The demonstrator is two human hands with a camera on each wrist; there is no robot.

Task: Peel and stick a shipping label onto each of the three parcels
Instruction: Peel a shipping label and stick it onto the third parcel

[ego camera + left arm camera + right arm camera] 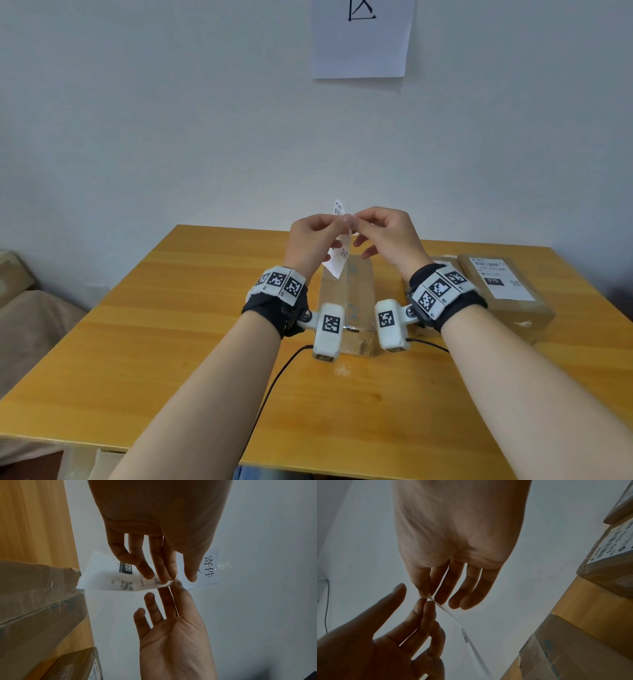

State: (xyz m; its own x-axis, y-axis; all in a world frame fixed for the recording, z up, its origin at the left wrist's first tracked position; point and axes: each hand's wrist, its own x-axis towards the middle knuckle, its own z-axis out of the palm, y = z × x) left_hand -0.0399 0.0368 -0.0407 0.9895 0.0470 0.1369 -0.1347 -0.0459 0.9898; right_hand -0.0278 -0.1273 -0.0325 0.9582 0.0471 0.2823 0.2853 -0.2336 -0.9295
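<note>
White, thin paper shipping label hangs limp, pinched at its top corner by both the left hand and right hand. It looks light and floppy, likely to curl and stick to itself; best held by the edges.

— How is the head view lit?
— Evenly and softly; the orange-brown wooden table is shown bright, faint glare is seen on its grain, and lines are bowed near the edges.
— And the wrist views?
— Dim and grainy; the palms are silhouetted against the pale grey-white wall, and nearby brown cardboard boxes are blurred.
</note>
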